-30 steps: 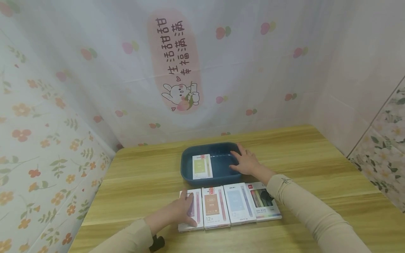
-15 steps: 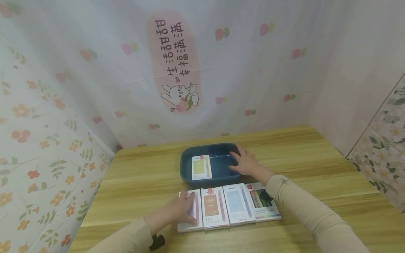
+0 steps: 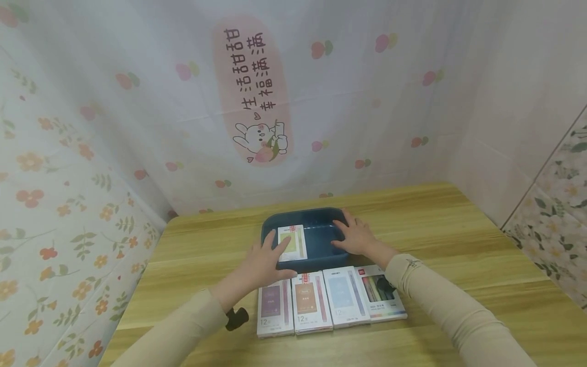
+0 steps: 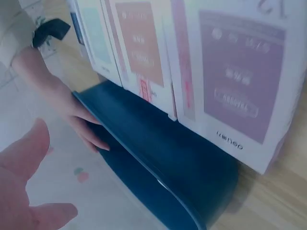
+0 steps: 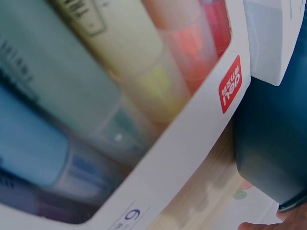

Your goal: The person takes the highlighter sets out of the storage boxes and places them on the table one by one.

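Observation:
A dark blue plastic bin (image 3: 304,265) stands on the table, a white box with a yellow-green label (image 3: 299,248) lying in its left part. My left hand (image 3: 261,264), fingers spread and holding nothing, hovers over the bin's front left rim and that box. At the bin's right end, my right hand (image 3: 357,238) holds the rim, some fingertips inside. In front lie white boxes in a row: one with a purple label (image 3: 271,311), one orange-brown (image 3: 306,306), one light blue (image 3: 341,293). A windowed box of highlighters (image 5: 177,163) ends the row on the right.
The wood-grain table (image 3: 197,255) extends on both sides of the bin. A white printed curtain (image 3: 367,102) hangs behind it, with floral cloth (image 3: 64,204) at the left. Black wrist mounts sit on both sleeves.
My left hand has lifted off the purple-label box and moved forward over the bin's left front, leaving the box in the row. The right hand has stayed at the bin's right end.

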A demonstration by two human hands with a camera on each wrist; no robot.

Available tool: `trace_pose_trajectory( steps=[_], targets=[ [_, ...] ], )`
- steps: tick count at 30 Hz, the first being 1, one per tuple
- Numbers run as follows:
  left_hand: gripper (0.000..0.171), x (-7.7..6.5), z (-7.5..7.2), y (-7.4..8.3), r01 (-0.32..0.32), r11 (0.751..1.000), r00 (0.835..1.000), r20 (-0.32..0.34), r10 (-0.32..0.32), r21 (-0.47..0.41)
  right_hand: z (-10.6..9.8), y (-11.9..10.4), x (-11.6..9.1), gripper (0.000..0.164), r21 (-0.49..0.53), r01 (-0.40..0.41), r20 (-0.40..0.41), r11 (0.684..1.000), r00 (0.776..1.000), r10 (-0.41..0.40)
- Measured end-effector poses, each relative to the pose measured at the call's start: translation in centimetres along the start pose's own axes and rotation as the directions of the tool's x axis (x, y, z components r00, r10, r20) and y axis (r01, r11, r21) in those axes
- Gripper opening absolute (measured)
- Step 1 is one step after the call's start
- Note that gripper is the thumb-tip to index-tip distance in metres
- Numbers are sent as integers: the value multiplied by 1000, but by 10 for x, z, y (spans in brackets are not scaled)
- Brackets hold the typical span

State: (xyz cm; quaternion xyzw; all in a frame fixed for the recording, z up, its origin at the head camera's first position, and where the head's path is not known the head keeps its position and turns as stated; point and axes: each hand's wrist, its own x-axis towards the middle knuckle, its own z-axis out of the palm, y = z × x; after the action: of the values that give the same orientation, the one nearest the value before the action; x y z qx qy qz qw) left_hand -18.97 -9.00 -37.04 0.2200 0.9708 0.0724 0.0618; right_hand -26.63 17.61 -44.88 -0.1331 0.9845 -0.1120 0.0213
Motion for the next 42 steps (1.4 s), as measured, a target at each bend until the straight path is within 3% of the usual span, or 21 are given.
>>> trace_pose_trajectory(
  steps=[8, 11, 16, 26, 37, 42],
  targets=[
    [81, 37, 1, -6, 32, 999, 997, -75, -32, -5, 0, 0, 0, 68, 17, 1, 3, 1000, 1000, -1],
    [81, 52, 4, -9, 57, 998, 997, -54, -57, -8, 0, 1, 0, 69, 17, 0, 1, 1000, 1000, 0],
    [83, 70, 10, -9, 87, 996, 995, 46, -87, -7, 1, 2, 1, 68, 12, -2, 5, 1000, 1000, 2],
    [83, 87, 21, 0, 169, 982, 979, 132, -157, -89, 2, 2, 1, 68, 11, -15, 12, 1000, 1000, 15],
    [82, 99, 37, -4, 173, 984, 971, 173, -163, -45, 0, 0, -1, 67, 23, -13, 9, 1000, 1000, 12],
    [81, 102, 42, -4, 180, 981, 965, 205, -163, -70, -1, -1, 0, 67, 13, 4, -6, 1000, 1000, -4]
  ],
)
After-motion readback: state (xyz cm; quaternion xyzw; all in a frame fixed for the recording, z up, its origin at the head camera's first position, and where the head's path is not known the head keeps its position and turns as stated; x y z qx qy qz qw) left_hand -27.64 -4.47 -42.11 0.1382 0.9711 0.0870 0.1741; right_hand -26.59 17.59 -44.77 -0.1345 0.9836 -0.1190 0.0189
